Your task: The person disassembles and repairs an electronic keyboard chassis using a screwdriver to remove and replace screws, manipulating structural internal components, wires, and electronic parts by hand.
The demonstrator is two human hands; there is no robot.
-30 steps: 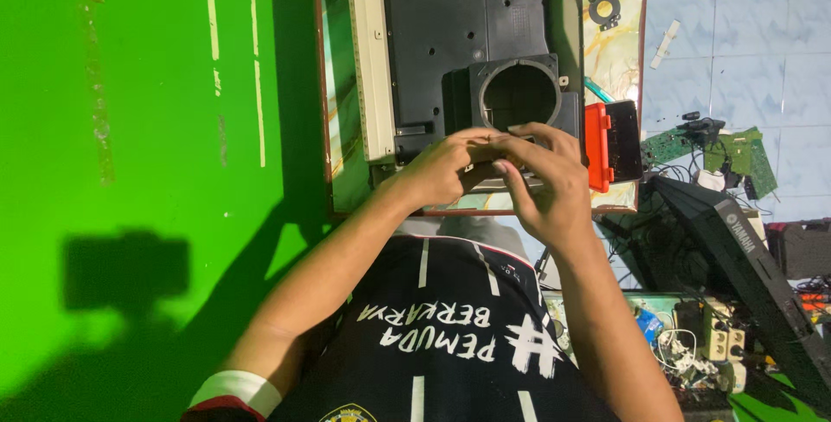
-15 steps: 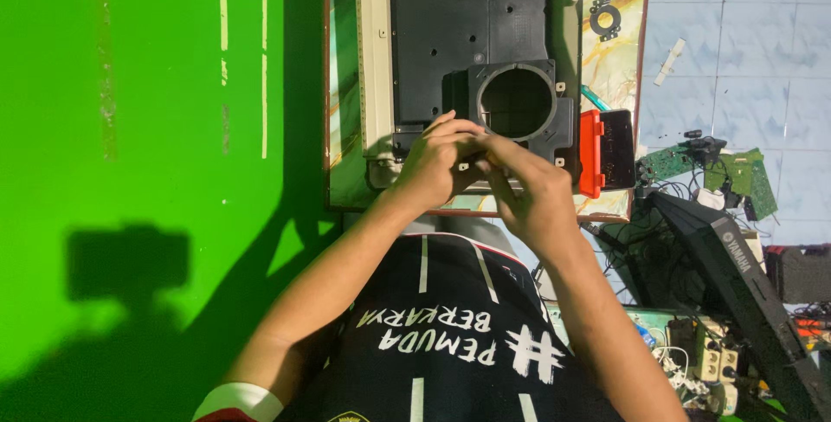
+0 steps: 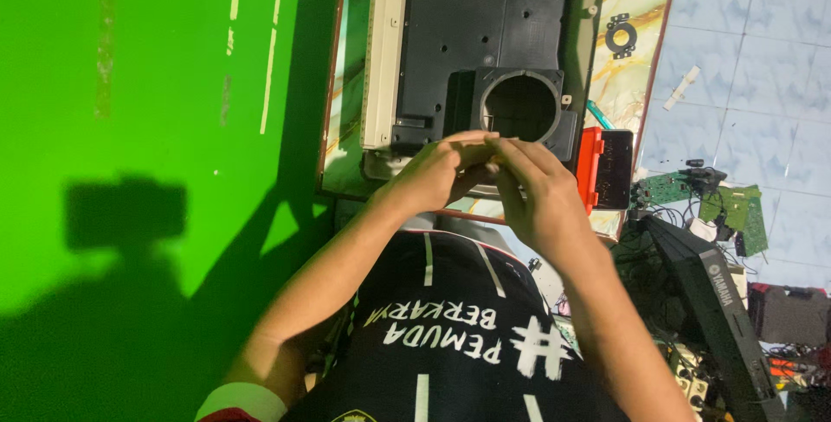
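A bright green floor (image 3: 130, 84) fills the left of our view, pale blue tiles (image 3: 753, 50) the right, and between them stands a low worktop (image 3: 619, 84) with a marbled top. On it lies a big dark plastic housing (image 3: 485, 41) with a round opening (image 3: 519, 106); its long side runs away from us and the opening faces up. A red-cased phone (image 3: 606, 167) lies just beside it, and circuit boards (image 3: 692, 193) sit on the tiles to the right.

Our left hand (image 3: 433, 175) and right hand (image 3: 541, 197) meet just in front of the opening, fingertips pinched together on something small with a hint of yellow (image 3: 497, 160). It is too hidden to name, and we cannot tell its axis or heading. Each grip is clenched around it. We judge the work goes best with both wrists steady, held low over the worktop so nothing drops away.
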